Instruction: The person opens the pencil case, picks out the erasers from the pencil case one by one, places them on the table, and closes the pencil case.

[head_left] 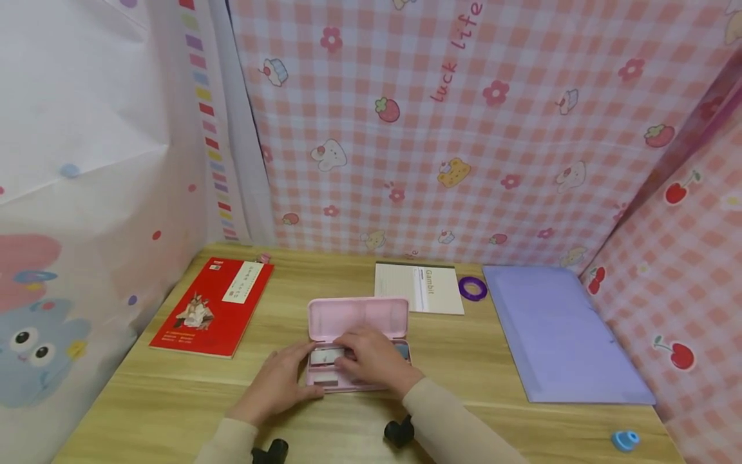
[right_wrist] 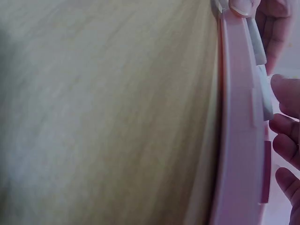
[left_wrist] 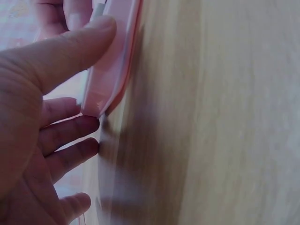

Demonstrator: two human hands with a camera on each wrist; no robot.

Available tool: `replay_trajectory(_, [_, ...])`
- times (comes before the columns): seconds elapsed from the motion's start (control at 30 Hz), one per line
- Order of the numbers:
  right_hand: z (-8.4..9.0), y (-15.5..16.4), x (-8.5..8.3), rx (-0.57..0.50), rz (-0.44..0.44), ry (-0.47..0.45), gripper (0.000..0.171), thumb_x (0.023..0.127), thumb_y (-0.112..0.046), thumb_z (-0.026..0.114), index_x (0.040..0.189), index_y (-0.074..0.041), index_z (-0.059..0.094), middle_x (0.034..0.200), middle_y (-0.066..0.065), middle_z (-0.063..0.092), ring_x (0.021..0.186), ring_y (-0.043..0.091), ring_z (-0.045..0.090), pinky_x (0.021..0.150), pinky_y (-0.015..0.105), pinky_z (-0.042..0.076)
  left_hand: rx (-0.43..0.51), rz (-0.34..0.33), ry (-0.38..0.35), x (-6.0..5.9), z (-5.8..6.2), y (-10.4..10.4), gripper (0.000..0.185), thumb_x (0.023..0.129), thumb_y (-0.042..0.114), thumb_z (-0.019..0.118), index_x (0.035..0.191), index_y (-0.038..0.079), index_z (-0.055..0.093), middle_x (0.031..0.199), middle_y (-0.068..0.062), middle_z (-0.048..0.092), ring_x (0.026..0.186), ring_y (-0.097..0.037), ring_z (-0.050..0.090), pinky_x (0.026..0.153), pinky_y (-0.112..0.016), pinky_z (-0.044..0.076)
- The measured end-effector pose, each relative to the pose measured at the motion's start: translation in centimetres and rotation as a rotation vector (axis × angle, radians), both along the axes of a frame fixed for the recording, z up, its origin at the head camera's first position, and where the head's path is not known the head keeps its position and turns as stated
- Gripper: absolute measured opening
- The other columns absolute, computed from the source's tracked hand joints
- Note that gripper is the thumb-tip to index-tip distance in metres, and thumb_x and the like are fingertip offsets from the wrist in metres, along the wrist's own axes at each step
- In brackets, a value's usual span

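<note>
The pink case (head_left: 357, 335) is lying near the front edge of the tabletop (head_left: 174, 393), midway between its left and right edges; its lid is standing open toward the back wall. The left hand (head_left: 278, 385) is steadying the case at its left end; its thumb is pressing on the rim and the remaining fingers are lying loosely extended, so this grip is wide. The right hand (head_left: 373, 357) is resting over the open tray with fingers curled onto small pale items inside; whether this grip is closing on any one of them cannot be told. Judging from this, opening is complete and work on the contents is under way.

A red book (head_left: 213, 307) is lying toward the left edge; a notebook (head_left: 418, 287) and purple tape ring (head_left: 473, 288) are lying at the back edge; a lilac folder (head_left: 562, 332) is lying along the right edge; a blue cap (head_left: 625, 440) is sitting at the front right corner. Pink checked cloth (head_left: 464, 129) is lining the walls.
</note>
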State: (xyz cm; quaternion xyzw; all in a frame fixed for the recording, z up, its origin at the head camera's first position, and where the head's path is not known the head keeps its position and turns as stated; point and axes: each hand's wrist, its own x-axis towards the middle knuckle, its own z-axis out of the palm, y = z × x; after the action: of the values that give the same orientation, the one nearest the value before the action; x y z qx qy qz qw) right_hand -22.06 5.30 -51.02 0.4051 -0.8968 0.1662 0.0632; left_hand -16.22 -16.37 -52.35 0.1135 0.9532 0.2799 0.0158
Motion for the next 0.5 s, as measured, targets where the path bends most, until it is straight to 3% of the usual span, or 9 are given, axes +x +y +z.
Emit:
replay_trajectory(0.23, [-0.75,-0.41,-0.29,0.034,-0.001,0.022,0.026,0.089,-0.031,0.069,0.111,-0.017,0.071,0.104,-0.007,0.065,0.101,0.011,0.056,0.095,0.026,0.045,0.032,0.016,-0.008,0.11,-0.11,0.04,0.084,0.067,0.038,0.087,0.138,0.01,0.052,0.136,-0.007,0.055,0.123,-0.029,0.05,0.105,-0.05,0.038])
replay_trajectory(0.4, [-0.78,-0.46,-0.13,0.042,-0.012,0.009,0.025,0.089,-0.031,0.07,0.11,-0.018,0.072,0.102,-0.007,0.065,0.1,0.011,0.056,0.095,0.026,0.044,0.046,0.019,0.014,0.28,-0.18,0.0,0.085,0.066,0.039,0.088,0.137,0.01,0.053,0.133,-0.008,0.057,0.121,-0.031,0.052,0.103,-0.051,0.04])
replay_trajectory(0.5, [-0.66,-0.52,-0.04,0.023,-0.014,-0.003,0.022,0.087,-0.028,0.071,0.107,-0.019,0.072,0.102,-0.008,0.066,0.1,0.01,0.056,0.095,0.026,0.044,0.059,0.029,-0.016,0.32,-0.2,0.03,0.086,0.066,0.04,0.087,0.138,0.011,0.052,0.135,-0.008,0.055,0.122,-0.031,0.051,0.103,-0.052,0.039])
